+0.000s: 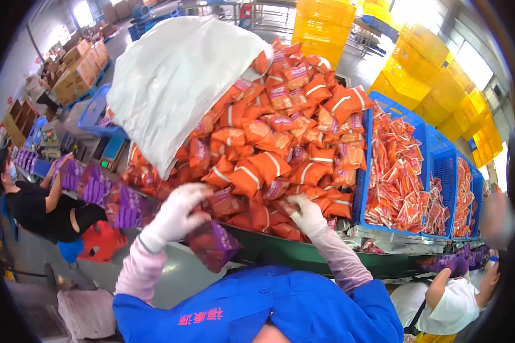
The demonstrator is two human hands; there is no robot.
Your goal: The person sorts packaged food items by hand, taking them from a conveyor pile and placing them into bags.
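My left hand [177, 214], in a white glove, is at the near left edge of a heap of orange packets [263, 166]. Its fingers are curved but apart, just above a clear bag with purple print [214, 246] that holds reddish packets. Whether it touches the bag is unclear. Farther right, my right hand [306, 214], also white-gloved, reaches over the near edge of the heap, fingers apart, close to the packets and holding none that I can see. A white sheet [177, 74] covers the heap's back left part.
Blue crates [395, 166] of flat orange packets stand right of the heap, with yellow crates [409, 68] behind. A dark green rim [280, 251] runs before me. A person [34, 200] handles purple bags [91, 188] at left; another person [452, 297] is at lower right.
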